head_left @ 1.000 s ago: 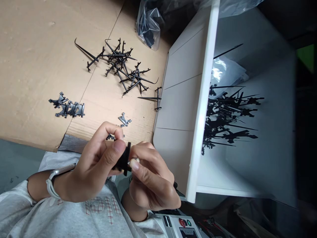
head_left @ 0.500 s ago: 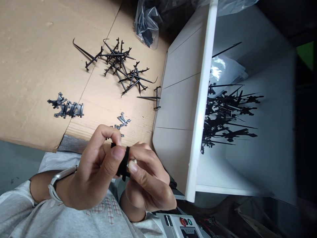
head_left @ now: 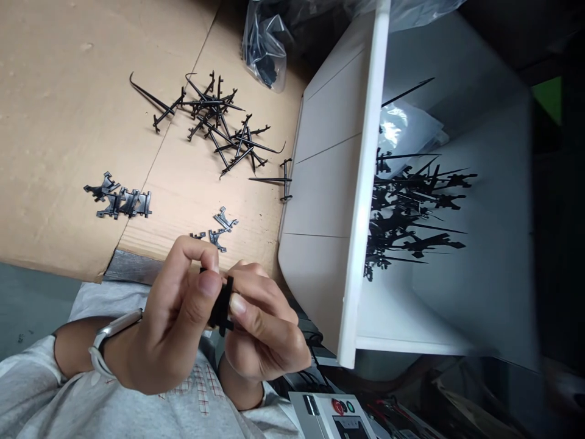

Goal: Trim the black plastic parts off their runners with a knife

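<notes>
In the head view, our left hand (head_left: 176,329) pinches a black part (head_left: 220,308) above the table's near edge, and our right hand (head_left: 267,332) sets its fingertips against the part's right side; we cannot tell whether they grasp it. Beyond, we see flat black pieces (head_left: 130,202) on the left, spiky black pieces (head_left: 214,105) farther away, and a white bin (head_left: 326,189) right.

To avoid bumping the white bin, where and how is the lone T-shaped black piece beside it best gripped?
Probably grip the T-shaped black piece by its stem, coming from the picture's left: the stem points that way, while the crossbar lies beside the white bin.
</notes>
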Action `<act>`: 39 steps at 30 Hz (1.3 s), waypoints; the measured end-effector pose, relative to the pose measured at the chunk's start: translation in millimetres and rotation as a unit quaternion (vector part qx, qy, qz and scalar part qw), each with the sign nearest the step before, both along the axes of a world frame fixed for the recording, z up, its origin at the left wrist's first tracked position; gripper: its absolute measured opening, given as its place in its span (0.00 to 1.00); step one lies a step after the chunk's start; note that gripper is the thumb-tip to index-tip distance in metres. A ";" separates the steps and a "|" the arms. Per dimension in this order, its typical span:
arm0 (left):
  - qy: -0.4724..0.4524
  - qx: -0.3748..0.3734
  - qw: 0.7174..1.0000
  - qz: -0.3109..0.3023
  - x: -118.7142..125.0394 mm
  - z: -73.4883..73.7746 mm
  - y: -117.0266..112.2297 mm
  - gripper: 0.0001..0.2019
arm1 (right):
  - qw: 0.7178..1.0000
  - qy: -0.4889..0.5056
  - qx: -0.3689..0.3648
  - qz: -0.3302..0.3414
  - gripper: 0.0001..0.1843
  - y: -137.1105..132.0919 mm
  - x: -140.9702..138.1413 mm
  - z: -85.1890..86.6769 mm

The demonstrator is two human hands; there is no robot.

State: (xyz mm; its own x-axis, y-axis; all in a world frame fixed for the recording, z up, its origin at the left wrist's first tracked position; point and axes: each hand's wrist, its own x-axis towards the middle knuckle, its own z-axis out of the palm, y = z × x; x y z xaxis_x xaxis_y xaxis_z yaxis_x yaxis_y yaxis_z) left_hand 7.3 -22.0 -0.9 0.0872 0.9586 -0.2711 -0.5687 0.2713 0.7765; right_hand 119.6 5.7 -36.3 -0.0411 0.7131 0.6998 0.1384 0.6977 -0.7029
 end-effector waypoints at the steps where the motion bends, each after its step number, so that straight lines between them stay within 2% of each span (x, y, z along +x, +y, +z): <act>1: -0.005 0.004 1.000 -0.011 -0.1 -0.1 -0.1 0.10 | 1.000 0.004 0.012 0.007 0.13 0.9 0.7 -0.4; 4: -0.027 -0.008 0.999 -0.041 0.4 -0.5 0.1 0.12 | 0.999 0.011 0.019 0.031 0.14 3.5 2.9 -0.9; 10: -0.057 0.001 0.998 -0.007 3.3 -4.9 -0.3 0.11 | 0.999 0.003 0.005 0.041 0.13 4.4 3.9 1.5; 18: -0.061 -0.015 0.998 -0.002 3.3 2.2 5.1 0.14 | 0.999 0.007 0.012 0.030 0.13 4.2 0.9 0.9; 22: -0.062 -0.005 0.998 -0.009 4.7 -0.5 3.2 0.12 | 1.000 0.011 0.015 0.017 0.13 2.6 -0.1 0.3; 39: 0.002 -0.002 1.000 0.008 5.0 -8.6 -3.5 0.11 | 0.999 0.033 -0.007 0.036 0.12 1.2 -0.1 -3.5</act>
